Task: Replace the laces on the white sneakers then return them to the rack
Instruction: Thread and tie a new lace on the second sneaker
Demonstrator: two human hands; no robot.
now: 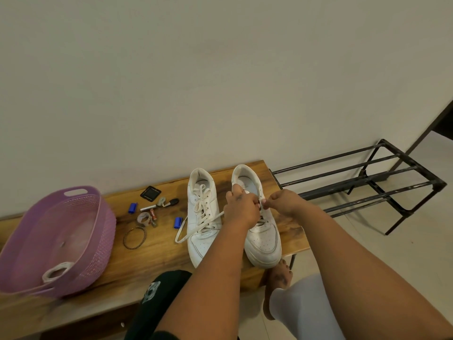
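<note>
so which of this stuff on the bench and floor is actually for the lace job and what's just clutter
For the job:
- right sneaker, both hands on its lace: left hand, right hand
- left sneaker, laced, one lace end trailing
- black metal rack

Just lying about:
- purple basket
- bangle
- two blue caps
- batteries
- keys
- black square piece
</note>
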